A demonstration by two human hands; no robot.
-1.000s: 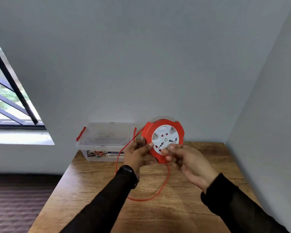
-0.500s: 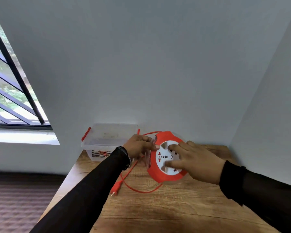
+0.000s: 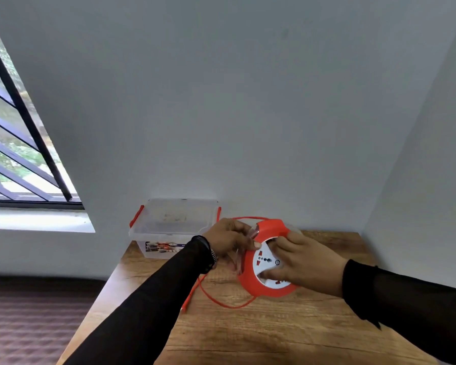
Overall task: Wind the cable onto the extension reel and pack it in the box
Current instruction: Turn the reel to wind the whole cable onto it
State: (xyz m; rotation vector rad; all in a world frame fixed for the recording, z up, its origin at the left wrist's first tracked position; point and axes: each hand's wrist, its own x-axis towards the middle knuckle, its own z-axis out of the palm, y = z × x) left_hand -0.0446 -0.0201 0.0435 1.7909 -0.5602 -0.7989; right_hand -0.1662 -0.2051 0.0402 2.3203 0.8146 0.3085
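Both hands are gripping the reel (image 3: pixel 267 259): left hand (image 3: pixel 228 239) at its rim, right hand (image 3: pixel 304 264) pressing its face. Cable (image 3: pixel 221 302) is lying loose; box (image 3: pixel 174 227) is waiting.

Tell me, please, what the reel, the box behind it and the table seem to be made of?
Reel: apparently moulded plastic, smooth orange rim with a white socket face. Box: clear, slightly cloudy plastic, since the wall shows through it; orange handles, likely plastic too. Table: brown wood grain with a matt look; real wood or printed laminate cannot be told.
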